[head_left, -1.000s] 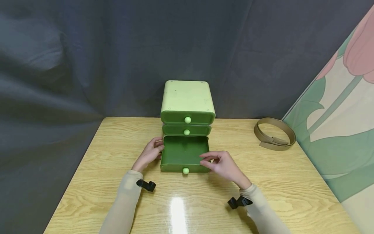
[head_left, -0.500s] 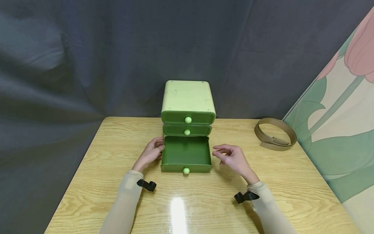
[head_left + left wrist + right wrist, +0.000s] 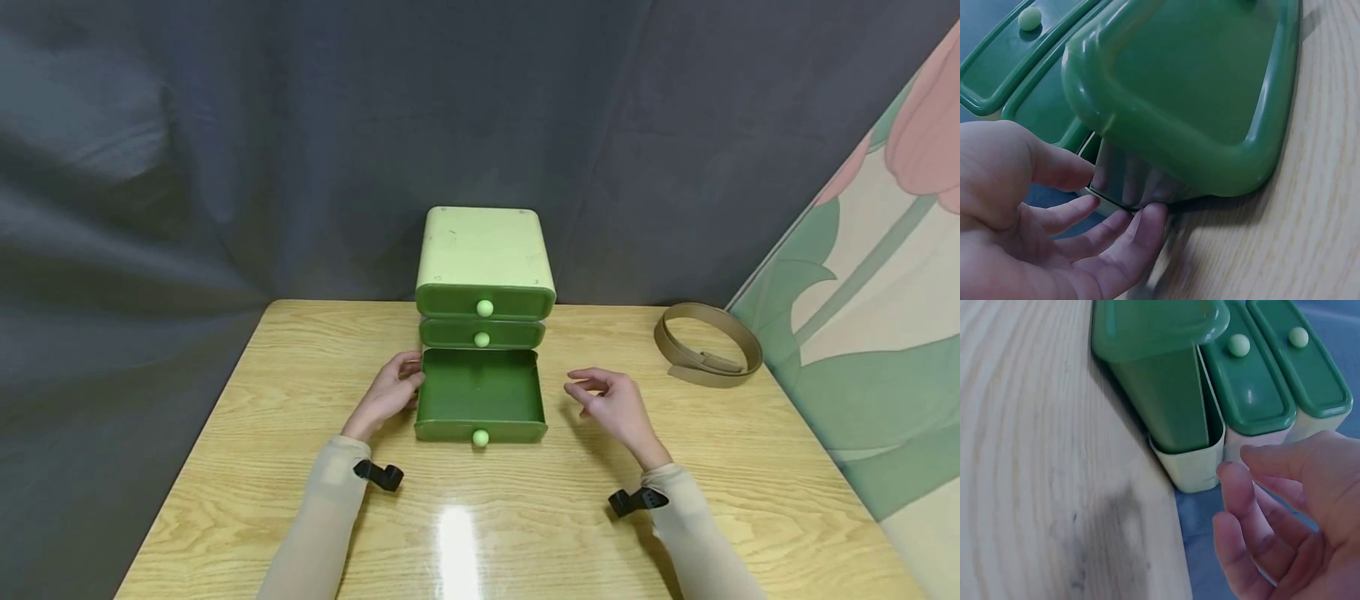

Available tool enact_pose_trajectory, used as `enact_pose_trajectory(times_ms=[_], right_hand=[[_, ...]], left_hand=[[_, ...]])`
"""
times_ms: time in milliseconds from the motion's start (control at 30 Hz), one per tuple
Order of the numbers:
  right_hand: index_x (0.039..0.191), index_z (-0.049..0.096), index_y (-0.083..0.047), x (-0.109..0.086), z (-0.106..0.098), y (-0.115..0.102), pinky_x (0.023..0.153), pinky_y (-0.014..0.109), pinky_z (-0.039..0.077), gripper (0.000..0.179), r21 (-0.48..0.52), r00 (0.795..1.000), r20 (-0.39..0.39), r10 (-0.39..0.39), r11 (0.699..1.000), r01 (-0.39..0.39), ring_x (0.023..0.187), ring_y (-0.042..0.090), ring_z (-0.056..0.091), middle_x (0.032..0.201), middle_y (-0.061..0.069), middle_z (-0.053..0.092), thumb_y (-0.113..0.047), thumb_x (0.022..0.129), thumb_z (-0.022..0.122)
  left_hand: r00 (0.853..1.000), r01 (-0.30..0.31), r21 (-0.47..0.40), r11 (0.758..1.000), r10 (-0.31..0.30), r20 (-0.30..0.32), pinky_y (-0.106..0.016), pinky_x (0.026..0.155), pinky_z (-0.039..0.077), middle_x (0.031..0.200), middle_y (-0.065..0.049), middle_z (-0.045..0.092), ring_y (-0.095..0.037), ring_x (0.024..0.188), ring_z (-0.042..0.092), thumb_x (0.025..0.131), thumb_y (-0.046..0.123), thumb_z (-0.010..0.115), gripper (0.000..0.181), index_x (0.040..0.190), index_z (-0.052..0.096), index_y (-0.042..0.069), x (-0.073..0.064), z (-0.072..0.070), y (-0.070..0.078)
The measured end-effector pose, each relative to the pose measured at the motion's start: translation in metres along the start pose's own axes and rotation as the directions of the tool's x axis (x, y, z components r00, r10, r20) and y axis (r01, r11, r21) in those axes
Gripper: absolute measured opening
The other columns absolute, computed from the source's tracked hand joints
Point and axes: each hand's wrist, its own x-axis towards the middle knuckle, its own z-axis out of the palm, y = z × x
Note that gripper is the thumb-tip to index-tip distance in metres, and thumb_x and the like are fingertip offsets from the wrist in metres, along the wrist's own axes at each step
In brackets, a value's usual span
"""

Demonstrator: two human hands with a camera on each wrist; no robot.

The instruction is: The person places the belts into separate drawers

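A cabinet [image 3: 483, 246] with a pale green casing and three green drawers stands on the table. Its bottom drawer [image 3: 480, 392] is pulled out, with a bare green floor and a round light-green knob [image 3: 480, 437]. At the cabinet's lower left side, my left hand [image 3: 386, 393] holds the casing's edge; in the left wrist view its thumb and bent fingertips meet beside the drawer's wall. My right hand [image 3: 615, 407] hovers to the right of the drawer, holding nothing, fingers loosely curled. The right wrist view shows this hand [image 3: 1291, 519] beside the pale casing.
The upper drawer [image 3: 450, 302] and middle drawer [image 3: 446, 333] are pushed in. A coiled brown belt [image 3: 738, 329] lies at the table's back right. A dark curtain [image 3: 337, 150] hangs behind, and a flower-patterned cloth [image 3: 900, 350] borders the right side.
My right hand has moved from over the open drawer's right edge to the right, away from it. My left hand and the drawer have stayed in place.
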Motion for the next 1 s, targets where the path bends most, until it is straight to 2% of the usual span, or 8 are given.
enact_pose_trajectory(times_ms=[367, 700, 1000], right_hand=[[0.124, 0.076, 0.002, 0.003, -0.010, 0.019, 0.059, 0.024, 0.057, 0.032, -0.019, 0.993, -0.064, 0.101, 0.995, -0.103, 0.063, 0.028, 0.076, 0.107, 0.024, 0.080, -0.020, 0.100, 0.077], [0.127, 0.075, 0.000, 0.005, -0.021, 0.034, 0.060, 0.025, 0.058, 0.037, -0.017, 0.985, -0.074, 0.153, 0.988, -0.155, 0.063, 0.019, 0.075, 0.111, 0.024, 0.080, -0.025, 0.101, 0.076], [0.129, 0.074, 0.001, 0.003, -0.027, 0.043, 0.062, 0.023, 0.057, 0.037, -0.042, 0.984, -0.045, 0.172, 0.984, -0.174, 0.063, 0.016, 0.074, 0.113, 0.024, 0.079, -0.025, 0.102, 0.075]], left_hand=[[1.000, 0.014, -0.015, 1.000, -0.014, 0.019, -0.032, 0.084, 0.057, 0.161, -0.024, 0.045, -0.038, 0.130, 0.061, 0.112, 0.014, 0.047, 0.054, 0.164, 0.034, 0.005, 0.000, -0.002, 0.002], [1.000, 0.014, -0.009, 1.000, -0.013, 0.018, -0.033, 0.086, 0.057, 0.161, -0.024, 0.045, -0.038, 0.130, 0.061, 0.112, 0.015, 0.048, 0.054, 0.163, 0.035, 0.004, 0.000, -0.002, 0.000], [1.000, 0.016, -0.013, 1.000, -0.016, 0.016, -0.034, 0.086, 0.057, 0.160, -0.025, 0.047, -0.039, 0.131, 0.061, 0.112, 0.014, 0.048, 0.053, 0.162, 0.037, 0.004, 0.000, 0.000, 0.000]])
